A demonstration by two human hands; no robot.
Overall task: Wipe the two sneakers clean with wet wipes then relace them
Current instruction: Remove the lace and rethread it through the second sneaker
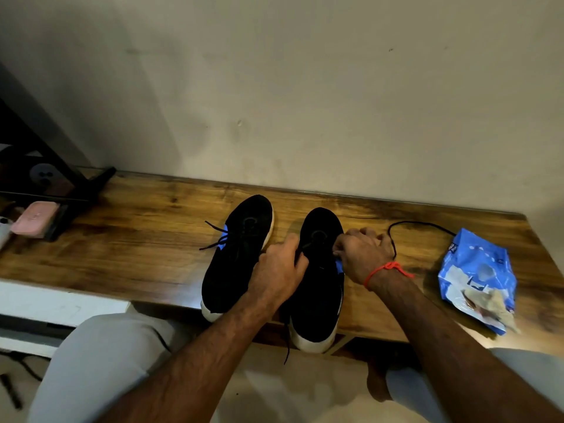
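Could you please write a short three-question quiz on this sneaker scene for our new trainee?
1. True or false: both hands work on the right sneaker.
2. Which lies right of the sneakers: A pink case, B blue wipes pack, C brush?
3. Where does the loose black lace lie?

Key: 1 true, the left hand and right hand are both at its laces. 2 B. 3 On the wooden bench, looping towards the pack.

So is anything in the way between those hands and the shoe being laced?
Nothing visible. Both the left hand and right hand are already on the right sneaker, with the black lace trailing beside it.
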